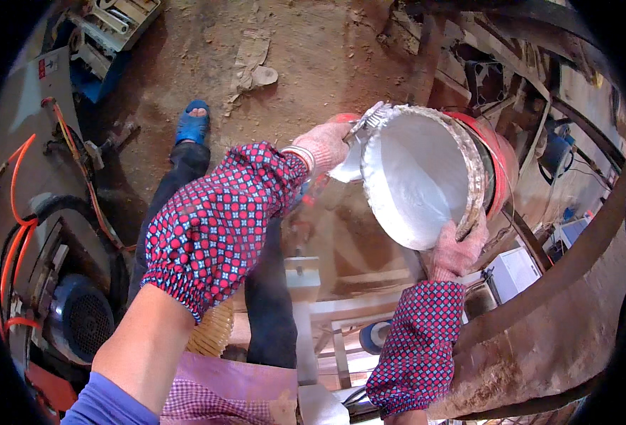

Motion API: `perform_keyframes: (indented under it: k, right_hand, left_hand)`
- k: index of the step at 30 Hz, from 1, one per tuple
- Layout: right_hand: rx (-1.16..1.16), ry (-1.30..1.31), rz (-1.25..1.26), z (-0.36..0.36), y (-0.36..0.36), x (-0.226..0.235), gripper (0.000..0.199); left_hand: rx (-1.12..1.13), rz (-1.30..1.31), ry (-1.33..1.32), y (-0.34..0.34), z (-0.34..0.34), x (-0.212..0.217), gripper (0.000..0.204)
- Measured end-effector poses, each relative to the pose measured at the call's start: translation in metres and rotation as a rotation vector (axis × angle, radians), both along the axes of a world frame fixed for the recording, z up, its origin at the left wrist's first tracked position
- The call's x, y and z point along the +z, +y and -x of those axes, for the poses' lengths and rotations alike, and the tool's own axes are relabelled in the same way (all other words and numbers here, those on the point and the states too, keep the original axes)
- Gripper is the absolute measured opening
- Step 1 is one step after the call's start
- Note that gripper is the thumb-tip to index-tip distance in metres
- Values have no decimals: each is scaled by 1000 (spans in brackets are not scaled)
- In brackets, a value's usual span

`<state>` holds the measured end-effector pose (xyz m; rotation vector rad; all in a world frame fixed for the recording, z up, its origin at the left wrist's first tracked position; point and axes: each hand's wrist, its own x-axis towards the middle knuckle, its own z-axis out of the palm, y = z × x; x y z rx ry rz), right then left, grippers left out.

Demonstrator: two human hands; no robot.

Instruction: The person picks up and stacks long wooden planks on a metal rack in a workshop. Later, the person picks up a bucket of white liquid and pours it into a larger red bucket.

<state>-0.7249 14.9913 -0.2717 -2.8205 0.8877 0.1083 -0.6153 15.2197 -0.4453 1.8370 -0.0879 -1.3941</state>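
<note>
A round bucket [419,177] is tilted so its white, coated inside faces me; its rim is crusted and rough. My right hand [460,246], in a pink knit glove, is closed round the lower right of that rim. At the bucket's upper left, my left hand [325,146], gloved alike, is closed on a small greyish piece [371,120] against the rim, whose kind I cannot make out. A whitish flap [347,166] hangs below the left fingers. Directly behind the bucket sits a red tub [503,159]. Patterned sleeve covers reach over both forearms.
Left of me stands a grey machine [33,166] with orange hoses and a blue motor [79,319]. Tools lie in a tray [118,21] at the far left. Dusty floor [306,57] carries scraps. A large curved brown edge [539,319] runs along the right.
</note>
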Motion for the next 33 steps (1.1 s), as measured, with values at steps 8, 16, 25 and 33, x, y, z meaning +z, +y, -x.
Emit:
perform_keyframes:
  k: [8, 16, 25, 33]
  right_hand:
    - [-76, -15, -102, -8, -5, 0, 62]
    - [-102, 14, -81, -11, 0, 5, 61]
    - [-175, 47, -121, -16, 4, 7, 60]
    - [-241, -44, -113, 10, -6, -10, 62]
  left_hand:
    - [-24, -21, 136, 16, 52, -12, 39]
    - [227, 74, 462, 12, 96, 16, 35]
    - [236, 175, 533, 24, 131, 60, 26]
    - [473, 82, 597, 65, 133, 85, 25]
